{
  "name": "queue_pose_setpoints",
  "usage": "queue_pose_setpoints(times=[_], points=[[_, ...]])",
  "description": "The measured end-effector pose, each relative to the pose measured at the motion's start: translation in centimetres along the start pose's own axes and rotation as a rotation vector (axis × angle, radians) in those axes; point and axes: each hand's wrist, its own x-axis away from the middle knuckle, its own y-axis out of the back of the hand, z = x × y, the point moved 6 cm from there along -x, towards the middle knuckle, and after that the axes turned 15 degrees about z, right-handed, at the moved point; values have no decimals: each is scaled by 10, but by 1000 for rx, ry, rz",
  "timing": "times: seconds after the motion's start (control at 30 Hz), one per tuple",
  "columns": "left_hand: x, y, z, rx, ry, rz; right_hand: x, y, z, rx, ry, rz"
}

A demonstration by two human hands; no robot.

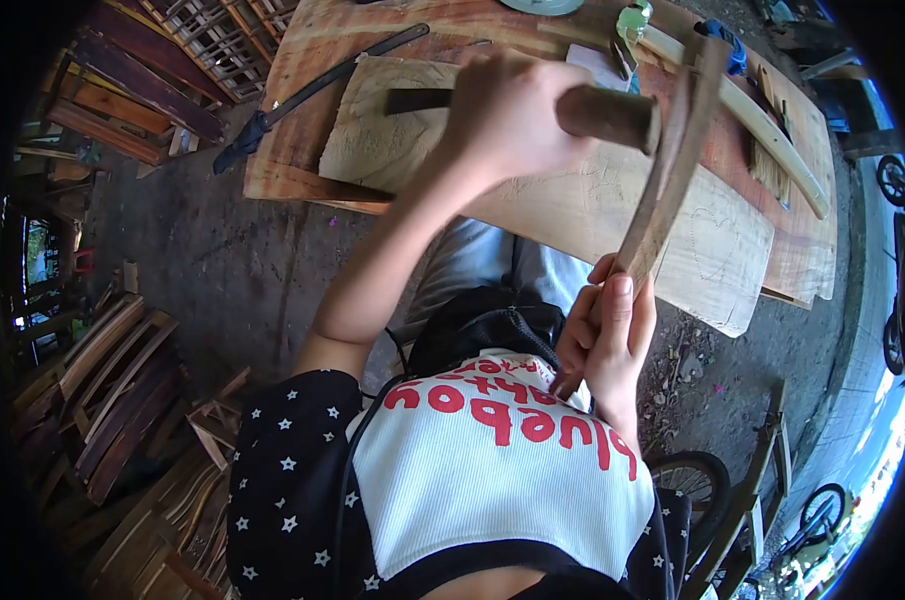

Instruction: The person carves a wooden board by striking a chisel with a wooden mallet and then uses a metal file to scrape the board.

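Observation:
My left hand (513, 120) is closed around the thick wooden handle of a tool (613, 117), whose flat dark end sticks out to the left of my fist. It is raised over a pale wooden board (723, 250). My right hand (613, 325) grips a long curved wooden strip (663, 205) near its lower end, thumb on top. The strip slants up and away over the board, its lower tip reaching my shirt. In this view the handle's butt lies right beside the strip's left edge.
The board lies on a wooden table (303, 60). On the table are a long dark tool (343, 67), a curved wooden piece (773, 140), a brush (770, 172) and a green object (633, 22). Stacked wood (113, 390) stands left; a wheel (698, 480) is lower right.

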Motion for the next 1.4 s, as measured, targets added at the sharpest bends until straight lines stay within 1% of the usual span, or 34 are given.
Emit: queue_pose_setpoints(times=[0.03,0.1,0.17,0.23,0.27,0.3,0.33,0.37,0.43,0.5,0.53,0.57,0.63,0.67,0.7,0.73,0.77,0.83,0.87,0.9,0.93,0.97,1.03,1.07,1.1,1.13,1.17,1.2,1.23,1.27,1.3,1.33,1.37,1.4], points=[[1,1,9,-42,68,82,-5,-7,1,-104,-224,-26],[6,3,10,-92,62,92,-6,-17,2,-305,-679,-70],[9,5,8,-82,45,73,-31,18,17,-496,-272,-213],[8,9,6,-75,23,52,-28,44,15,-583,-29,-467],[8,11,6,-71,18,38,-24,32,14,-697,98,-510],[7,11,6,-66,13,26,-18,7,12,-692,60,-502],[7,11,8,-66,14,23,-13,-23,14,-159,-120,-169],[7,11,13,-49,58,44,-13,-33,23,-161,-118,-170],[8,13,25,-21,144,132,-5,-80,8,-336,-826,352],[11,18,22,-60,75,88,-22,-44,12,-176,-639,68],[13,19,22,-57,80,87,-32,-20,12,-158,-416,-35],[13,21,21,-47,67,70,-40,-9,21,-335,-332,-195],[13,24,20,-38,52,47,-41,7,15,-594,-111,-378],[13,23,21,-37,62,44,-33,-8,11,-712,-77,-472],[12,21,22,-34,72,42,-21,-30,7,-511,-153,-427],[12,22,23,-36,69,39,-24,-53,8,95,-293,-164],[13,22,29,-43,106,65,-20,-53,13,92,-289,-165],[15,22,35,-51,142,101,-7,-90,11,-380,-848,407],[15,23,34,-54,103,87,-20,-74,19,-309,-737,230],[18,23,32,-52,68,74,-25,-49,9,-256,-524,64],[19,22,34,-50,70,74,-36,-34,17,-377,-381,-100],[18,23,34,-56,53,47,-43,-20,19,-505,-298,-174],[18,26,33,-64,34,15,-37,-17,11,-673,-86,-353],[17,26,32,-62,50,30,-29,-42,11,-665,-127,-403],[16,25,32,-60,67,48,-12,-57,-5,-273,-354,-347],[15,26,32,-62,64,51,-15,-91,3,-111,-573,177],[15,26,38,-42,141,107,-14,-126,17,-681,-722,444],[17,26,46,-23,218,165,-14,-115,13,-607,-734,414],[20,32,45,-35,127,118,-15,-102,8,-532,-742,388],[21,37,42,3,97,98,-24,-82,13,-469,-692,197],[19,42,37,39,65,74,-29,-56,7,-360,-561,80],[18,42,29,72,37,80,-31,-32,5,-348,-530,-55],[16,39,17,105,8,84,-33,-13,6,-395,-457,-110],[13,30,0,106,3,137,-30,6,5,-390,-424,-153]])
